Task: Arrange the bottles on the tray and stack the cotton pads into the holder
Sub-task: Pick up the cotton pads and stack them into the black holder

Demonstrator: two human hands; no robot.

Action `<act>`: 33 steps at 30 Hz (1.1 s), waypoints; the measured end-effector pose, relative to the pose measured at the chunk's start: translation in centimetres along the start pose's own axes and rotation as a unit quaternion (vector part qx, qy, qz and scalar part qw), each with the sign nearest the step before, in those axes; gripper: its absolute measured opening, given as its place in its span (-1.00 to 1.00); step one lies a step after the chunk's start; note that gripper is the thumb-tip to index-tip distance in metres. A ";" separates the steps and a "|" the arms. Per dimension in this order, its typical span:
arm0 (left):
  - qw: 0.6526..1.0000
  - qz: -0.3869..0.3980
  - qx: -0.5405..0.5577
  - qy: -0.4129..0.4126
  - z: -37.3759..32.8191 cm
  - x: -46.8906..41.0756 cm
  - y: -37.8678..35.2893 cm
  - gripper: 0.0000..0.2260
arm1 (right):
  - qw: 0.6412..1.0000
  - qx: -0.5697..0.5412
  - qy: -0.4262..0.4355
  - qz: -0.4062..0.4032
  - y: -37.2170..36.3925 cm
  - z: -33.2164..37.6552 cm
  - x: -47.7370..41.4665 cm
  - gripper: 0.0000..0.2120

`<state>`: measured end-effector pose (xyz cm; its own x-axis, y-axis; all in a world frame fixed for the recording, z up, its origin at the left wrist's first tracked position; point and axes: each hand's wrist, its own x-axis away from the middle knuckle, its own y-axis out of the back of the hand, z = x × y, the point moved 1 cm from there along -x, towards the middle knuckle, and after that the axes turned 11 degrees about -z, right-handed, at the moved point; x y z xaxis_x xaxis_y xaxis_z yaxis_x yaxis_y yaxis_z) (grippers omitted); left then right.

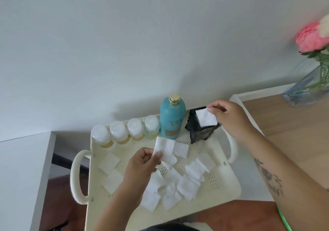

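Note:
A cream perforated tray [222, 191] with two handles carries everything. Along its far edge stand several small clear bottles [119, 132] with white caps, then a tall teal bottle [172, 117] with a gold cap. A black square holder [197, 130] stands at the tray's far right corner. My right hand [229, 116] pinches a white cotton pad [206, 117] that lies over the holder's open top. My left hand [142, 164] holds another cotton pad [163, 148] above the tray's middle. Several loose cotton pads [178, 186] lie scattered on the tray floor.
A wooden tabletop [284, 123] extends to the right, with a glass vase [309, 90] of pink flowers at its far right corner. A pale wall rises right behind the tray. White furniture [23, 168] stands to the left, and dark floor shows below.

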<state>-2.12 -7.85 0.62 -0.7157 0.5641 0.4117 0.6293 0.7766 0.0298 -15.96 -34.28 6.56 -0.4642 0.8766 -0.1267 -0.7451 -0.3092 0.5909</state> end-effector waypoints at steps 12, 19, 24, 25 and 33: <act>0.998 -0.064 0.015 0.012 -0.5 1.5 -6.3 -0.78 | 0.993 0.033 -0.011 0.109 -1.5 -3.2 -3.3 -0.89; 0.996 -0.082 0.012 0.022 -0.4 2.3 -8.1 -0.85 | 0.972 0.111 0.206 -0.015 -0.8 -4.0 -2.2 -0.84; 0.995 -0.092 0.017 0.027 -0.4 2.4 -8.7 -0.78 | 0.944 0.157 0.286 0.039 -0.9 -4.6 -1.0 -0.86; 0.995 -0.093 0.018 0.027 -0.5 2.3 -8.7 -0.78 | 0.939 0.180 0.288 0.056 -1.1 -4.7 -0.9 -0.84; 0.994 -0.102 0.025 0.026 -0.5 2.2 -9.3 -0.78 | 0.902 0.296 0.277 0.145 -2.5 -5.0 -0.4 -0.32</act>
<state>-9.38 -13.92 1.71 -0.8090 0.3792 0.4491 0.4559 0.8871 0.0723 -16.29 -35.74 1.15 -0.8894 0.4202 -0.1800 -0.2432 -0.1015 0.9646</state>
